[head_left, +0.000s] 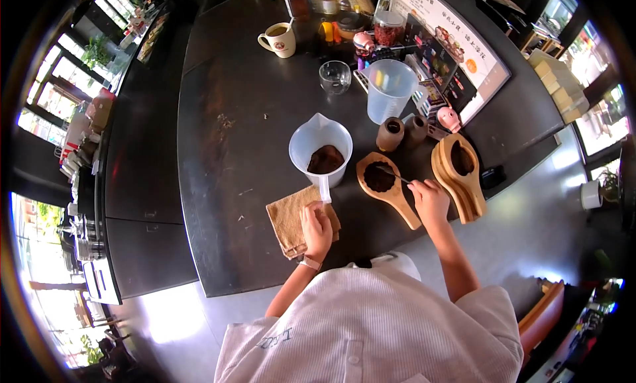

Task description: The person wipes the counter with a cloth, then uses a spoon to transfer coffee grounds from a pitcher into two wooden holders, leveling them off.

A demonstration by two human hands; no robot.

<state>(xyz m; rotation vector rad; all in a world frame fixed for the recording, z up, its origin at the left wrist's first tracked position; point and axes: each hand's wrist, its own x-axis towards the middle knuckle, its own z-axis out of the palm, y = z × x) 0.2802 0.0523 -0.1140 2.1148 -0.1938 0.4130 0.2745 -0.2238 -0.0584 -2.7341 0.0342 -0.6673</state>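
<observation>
Dark, crumbly material fills the hollow of a wooden mould lying on the black table. My right hand is closed on a thin metal utensil, whose far end rests in that material. To the left stands a translucent plastic jug with more dark material inside and its handle toward me. My left hand lies on a folded brown cloth, just below the jug's handle, with its fingers curled; whatever they may hold is hidden. More wooden moulds are stacked right of my right hand, the top one also holding dark material.
Beyond the moulds stand two small brown pots, a second clear jug, a glass bowl and a pink pig figure. A menu board leans behind them. A white mug, jars and bottles are at the back.
</observation>
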